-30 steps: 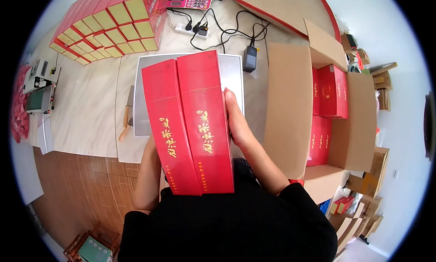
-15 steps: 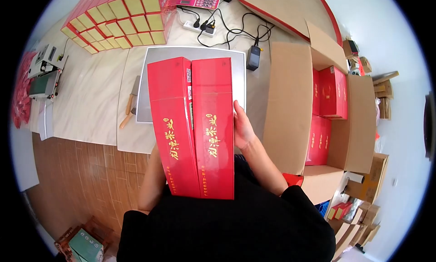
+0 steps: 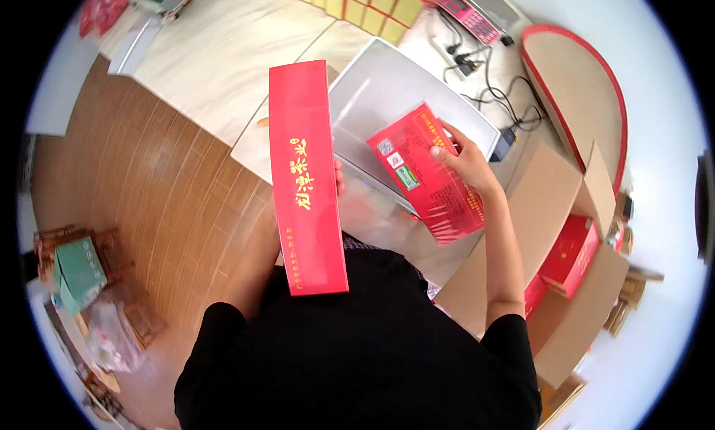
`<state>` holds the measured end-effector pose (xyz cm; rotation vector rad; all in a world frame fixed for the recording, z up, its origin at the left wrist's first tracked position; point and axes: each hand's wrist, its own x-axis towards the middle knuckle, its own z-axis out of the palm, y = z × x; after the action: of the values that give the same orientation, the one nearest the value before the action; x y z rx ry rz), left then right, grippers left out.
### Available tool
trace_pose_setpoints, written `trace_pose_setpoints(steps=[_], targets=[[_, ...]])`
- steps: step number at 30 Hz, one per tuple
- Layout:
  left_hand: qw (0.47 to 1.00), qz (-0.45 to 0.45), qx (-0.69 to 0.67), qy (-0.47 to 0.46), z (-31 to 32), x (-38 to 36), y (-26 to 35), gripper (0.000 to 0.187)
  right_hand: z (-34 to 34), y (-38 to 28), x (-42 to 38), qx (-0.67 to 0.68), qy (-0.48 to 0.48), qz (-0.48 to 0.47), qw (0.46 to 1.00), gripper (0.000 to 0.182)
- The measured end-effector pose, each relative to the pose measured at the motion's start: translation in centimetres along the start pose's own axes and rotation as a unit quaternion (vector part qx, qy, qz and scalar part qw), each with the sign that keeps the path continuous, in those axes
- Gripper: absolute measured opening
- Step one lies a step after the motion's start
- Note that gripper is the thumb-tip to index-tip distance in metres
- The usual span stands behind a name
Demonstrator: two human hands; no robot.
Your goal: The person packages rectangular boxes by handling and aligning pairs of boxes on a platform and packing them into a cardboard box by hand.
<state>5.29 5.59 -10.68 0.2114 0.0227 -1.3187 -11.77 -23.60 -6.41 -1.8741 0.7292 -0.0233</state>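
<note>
In my left hand [image 3: 339, 178] is a long red box [image 3: 307, 173] with gold Chinese lettering, held upright in front of my body. Only its fingertips show at the box's right edge; the rest is hidden behind. My right hand [image 3: 468, 162] grips a second red box [image 3: 432, 178] by its upper right edge, thumb on the face. This box is tilted and shows small print, a QR code and a green-and-white label. Behind it lies a grey flat-topped tray or panel [image 3: 365, 80] on the table.
An open cardboard carton [image 3: 547, 184] with red boxes [image 3: 570, 255] inside stands at the right. Yellow-ended boxes [image 3: 365, 2] are stacked at the back, near a pink scale [image 3: 469, 17] and black cables [image 3: 499, 95]. A green box [image 3: 80, 274] sits at the lower left.
The two red boxes, side by side before, are now apart, one in each hand. The right one has turned to show its printed side. The view has swung round to the left.
</note>
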Motion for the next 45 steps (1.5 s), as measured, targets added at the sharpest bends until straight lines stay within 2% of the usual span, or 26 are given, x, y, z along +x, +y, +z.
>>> trace_pose_setpoints(steps=[1, 3, 4, 5, 7, 8, 9, 11, 13, 15, 17, 18, 19, 21, 26, 28, 29, 31, 32, 35, 38, 40, 43, 45], targets=[[0.999, 0.010, 0.028, 0.013, -2.1, -1.1, 1.1, 0.054, 0.5, -0.1, 1.4, -0.004, -0.013, -0.005, 1.000, 0.074], [0.993, 0.044, 0.096, 0.047, -5.6, -3.5, 3.3, 0.062, 0.7, -0.2, 3.4, -0.018, -0.125, 0.025, 0.992, 0.066], [0.987, 0.065, 0.134, 0.067, -6.8, -4.8, 4.1, 0.069, 1.1, -0.4, 4.0, -0.045, -0.124, 0.029, 0.991, 0.066], [0.948, 0.088, 0.173, 0.252, -6.6, -6.3, 4.8, 0.079, 1.4, 0.0, 4.3, -0.049, -0.125, 0.032, 0.990, 0.066], [0.898, 0.137, 0.253, 0.332, -7.6, -9.3, 5.9, 0.073, 2.3, 0.8, 4.5, -0.174, -0.041, -0.084, 0.980, 0.067], [0.873, 0.147, 0.288, 0.366, -8.2, -10.7, 6.5, 0.072, 2.9, 0.7, 3.7, -0.227, -0.014, -0.154, 0.962, 0.072], [0.875, 0.143, 0.284, 0.365, -8.7, -11.8, 7.2, 0.072, 3.3, 1.1, 2.8, -0.250, -0.007, -0.183, 0.951, 0.090], [0.775, 0.088, 0.492, 0.386, -9.2, -13.2, 8.0, 0.080, 4.1, 0.9, -0.6, -0.371, 0.031, -0.169, 0.913, 0.110], [0.750, 0.124, 0.549, 0.349, -6.5, -11.8, 7.3, 0.090, 4.6, 2.2, -2.7, -0.386, 0.038, -0.157, 0.908, 0.113], [0.742, 0.105, 0.570, 0.337, -4.2, -10.0, 6.7, 0.092, 4.9, 2.6, -3.0, -0.400, 0.046, -0.140, 0.904, 0.116], [0.568, 0.057, 0.779, 0.259, -3.6, -8.8, 6.4, 0.094, 5.5, 2.2, -2.9, -0.370, 0.068, -0.146, 0.915, 0.108], [0.501, 0.032, 0.834, 0.227, -2.9, -8.2, 6.1, 0.093, 5.4, 1.9, -2.7, -0.366, 0.067, -0.149, 0.916, 0.099], [0.503, 0.030, 0.835, 0.223, -2.9, -7.8, 5.8, 0.093, 5.1, 1.9, -2.5, -0.366, 0.069, -0.145, 0.917, 0.099], [0.384, -0.011, 0.919, 0.093, -3.2, -6.9, 5.4, 0.090, 4.4, 1.8, -1.2, -0.365, 0.059, -0.185, 0.910, 0.095], [0.384, -0.025, 0.923, -0.018, -4.5, -3.7, 4.3, 0.086, 2.6, 1.8, 2.4, -0.361, 0.062, -0.219, 0.904, 0.093], [0.361, -0.028, 0.928, -0.085, -4.6, -1.9, 3.8, 0.083, 1.6, 1.8, 4.1, -0.372, 0.065, -0.220, 0.899, 0.094], [0.360, -0.032, 0.928, -0.088, -4.8, -1.2, 3.4, 0.083, 1.1, 1.9, 4.9, -0.376, 0.069, -0.225, 0.896, 0.094], [0.325, 0.006, 0.935, -0.142, -5.1, 0.2, 2.7, 0.080, 0.2, 2.3, 6.6, -0.387, 0.075, -0.224, 0.892, 0.093], [0.313, -0.012, 0.936, -0.160, -5.2, 0.8, 2.5, 0.073, -0.2, 2.4, 7.4, -0.382, 0.086, -0.231, 0.891, 0.093], [0.287, -0.007, 0.935, -0.208, -5.1, 2.1, 1.7, 0.075, -1.3, 3.0, 10.0, -0.381, 0.134, -0.236, 0.884, 0.093], [0.270, 0.036, 0.934, -0.229, -6.3, 2.5, 0.6, 0.078, -1.4, 3.6, 12.3, -0.388, 0.192, -0.224, 0.873, 0.092], [0.266, 0.029, 0.937, -0.224, -6.5, 2.3, 0.0, 0.080, -0.9, 3.9, 12.0, -0.395, 0.215, -0.208, 0.869, 0.092], [0.251, 0.034, 0.945, -0.207, -7.0, 1.7, -0.6, 0.080, -0.1, 4.3, 10.7, -0.407, 0.228, -0.201, 0.862, 0.093], [0.239, 0.047, 0.950, -0.196, -7.1, 1.0, -0.7, 0.080, 1.2, 3.9, 7.9, -0.401, 0.193, -0.191, 0.875, 0.094]])
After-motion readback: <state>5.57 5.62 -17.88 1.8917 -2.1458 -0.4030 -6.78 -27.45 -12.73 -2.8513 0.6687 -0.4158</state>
